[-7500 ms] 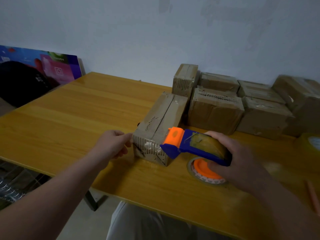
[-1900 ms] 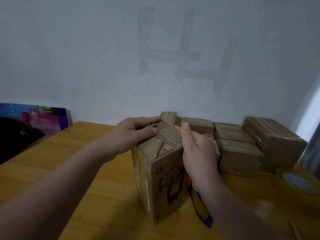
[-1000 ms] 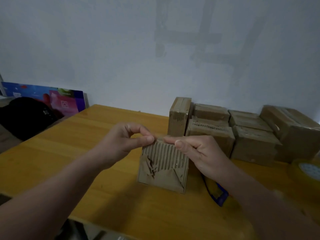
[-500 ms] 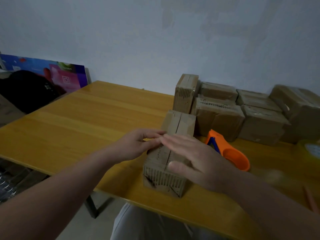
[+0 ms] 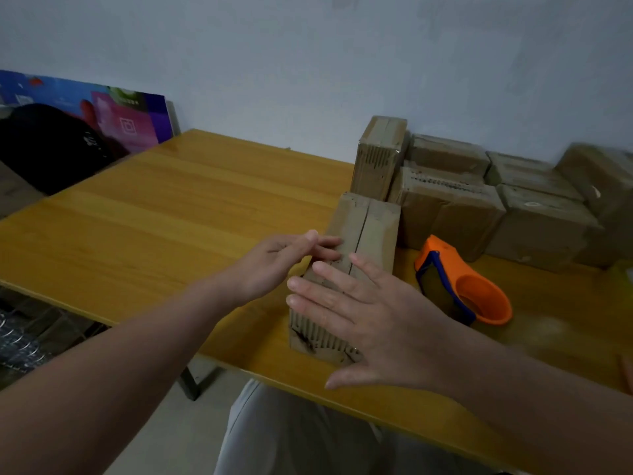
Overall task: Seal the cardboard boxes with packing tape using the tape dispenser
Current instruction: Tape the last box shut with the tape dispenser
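Cardboard box point(image 5: 363, 228), tipped on end a second ago, now lies flat, seam up. The right hand point(image 5: 370, 313) presses it with straight fingers, the left hand point(image 5: 274, 265) touches its left edge, fingers loose. The dispenser point(image 5: 462, 289) lies unheld just right of the box — picking it up to tape the seam looks next.

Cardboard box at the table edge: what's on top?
The right hand lies flat on it; left hand touches its left edge. The centre seam shows beyond, hidden under the palm.

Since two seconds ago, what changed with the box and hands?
The box, then standing on end, now lies flat on the table. The right hand presses its top; the left hand touches its left edge. The tape dispenser, held earlier, lies beside it. Stacked boxes stayed.
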